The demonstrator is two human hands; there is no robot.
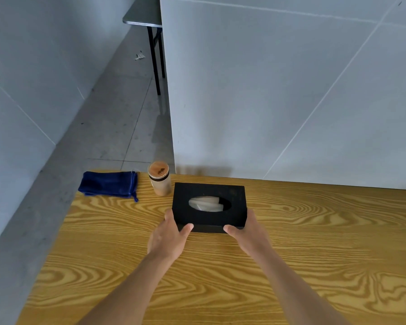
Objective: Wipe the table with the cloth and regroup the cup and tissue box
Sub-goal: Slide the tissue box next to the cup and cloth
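Note:
A black tissue box [232, 195] with white tissue in its oval slot rests on the wooden table [314, 242]. My left hand [168, 238] grips the box's near left corner, thumb on the front face. My right hand [251, 233] grips its near right corner the same way. Just left of the box's far corner stands a cup [159, 178] with a round wooden lid, close to the box. A folded dark blue cloth [108, 184] lies at the table's far left corner, a little apart from the cup.
A grey partition wall [291, 90] rises right behind the table's far edge. The table's left edge drops to a grey tiled floor [108, 127]. A second small table [145, 15] with black legs stands farther back.

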